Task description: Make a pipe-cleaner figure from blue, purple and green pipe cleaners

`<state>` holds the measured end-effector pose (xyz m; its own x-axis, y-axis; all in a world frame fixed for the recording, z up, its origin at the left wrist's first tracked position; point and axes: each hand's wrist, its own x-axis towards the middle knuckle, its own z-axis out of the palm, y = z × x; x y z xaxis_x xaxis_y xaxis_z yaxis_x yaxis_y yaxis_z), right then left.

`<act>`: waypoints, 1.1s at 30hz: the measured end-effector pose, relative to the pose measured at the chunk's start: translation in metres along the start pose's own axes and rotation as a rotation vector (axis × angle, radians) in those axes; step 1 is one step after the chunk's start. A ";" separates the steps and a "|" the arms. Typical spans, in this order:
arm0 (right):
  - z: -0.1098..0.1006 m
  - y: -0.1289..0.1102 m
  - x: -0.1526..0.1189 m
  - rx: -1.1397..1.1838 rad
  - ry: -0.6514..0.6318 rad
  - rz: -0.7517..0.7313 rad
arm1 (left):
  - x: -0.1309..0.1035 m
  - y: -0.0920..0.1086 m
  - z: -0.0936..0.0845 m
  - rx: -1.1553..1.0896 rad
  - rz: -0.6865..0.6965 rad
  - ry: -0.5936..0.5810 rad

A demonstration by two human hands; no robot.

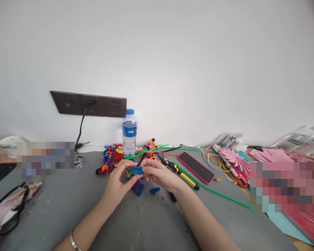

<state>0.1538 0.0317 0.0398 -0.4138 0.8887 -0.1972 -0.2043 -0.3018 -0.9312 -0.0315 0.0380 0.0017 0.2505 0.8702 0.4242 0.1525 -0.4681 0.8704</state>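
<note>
While forearms point(99, 211) angle inward, L hand point(120, 176) & R hand point(155, 172) pinch small blue pc point(137, 170) btwn them.

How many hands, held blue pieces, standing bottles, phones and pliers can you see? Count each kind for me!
Hands: 2, left hand and right hand
Held blue pipe-cleaner piece: 1
Standing water bottle: 1
Pink-cased smartphone: 1
Black-and-yellow pliers: 1
Total: 6

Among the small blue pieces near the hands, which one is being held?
The upper blue piece, between the left hand and right hand; the lower blue piece lies untouched on the grey table.
</note>
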 end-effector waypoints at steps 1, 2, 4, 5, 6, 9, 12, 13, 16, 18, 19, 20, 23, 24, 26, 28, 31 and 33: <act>0.000 0.000 0.000 0.005 -0.009 0.008 | 0.000 0.000 0.000 -0.009 0.019 -0.013; 0.000 0.000 0.000 0.005 -0.018 0.013 | 0.001 0.000 -0.001 -0.017 0.031 -0.023; -0.001 0.001 0.000 -0.009 -0.032 0.010 | 0.002 0.000 -0.002 -0.027 0.034 -0.025; -0.001 0.001 0.000 -0.024 -0.032 -0.002 | 0.002 0.000 -0.002 -0.030 0.028 -0.018; -0.002 0.002 0.001 -0.042 -0.023 -0.021 | 0.002 0.000 -0.003 -0.034 0.020 -0.007; -0.001 0.002 0.001 -0.127 0.039 -0.105 | 0.002 0.001 -0.003 -0.041 0.004 0.027; 0.003 0.000 0.001 -0.231 0.062 -0.197 | 0.003 0.001 -0.004 -0.035 0.007 0.040; 0.004 0.000 0.001 -0.250 0.050 -0.224 | 0.003 0.001 -0.005 -0.029 0.010 0.041; 0.007 0.000 0.002 -0.248 0.024 -0.281 | 0.003 0.001 -0.005 -0.012 0.018 0.051; 0.007 0.001 0.003 -0.238 0.030 -0.288 | 0.003 0.000 -0.005 -0.001 0.028 0.056; 0.007 0.001 0.003 -0.238 0.034 -0.285 | 0.003 0.000 -0.005 0.006 0.035 0.056; 0.006 0.002 0.003 -0.241 0.033 -0.277 | 0.003 0.000 -0.005 0.012 0.044 0.056; 0.004 0.002 0.003 -0.254 0.010 -0.243 | 0.002 -0.002 -0.005 0.032 0.076 0.045; 0.004 0.002 0.002 -0.261 0.000 -0.226 | 0.002 -0.002 -0.005 0.038 0.088 0.042; 0.003 0.001 0.001 -0.272 -0.025 -0.187 | 0.002 -0.003 -0.005 0.046 0.125 0.043; 0.002 0.001 0.000 -0.273 -0.064 -0.142 | 0.002 -0.003 -0.005 0.051 0.173 0.038; 0.000 0.002 -0.001 -0.255 -0.111 -0.098 | 0.002 -0.002 -0.006 0.076 0.230 0.022; -0.001 0.004 -0.001 -0.252 -0.117 -0.082 | 0.002 -0.001 -0.006 0.097 0.250 0.016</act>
<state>0.1543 0.0304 0.0361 -0.5079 0.8562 -0.0946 -0.0205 -0.1218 -0.9923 -0.0369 0.0416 0.0032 0.2767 0.7278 0.6275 0.1791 -0.6806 0.7105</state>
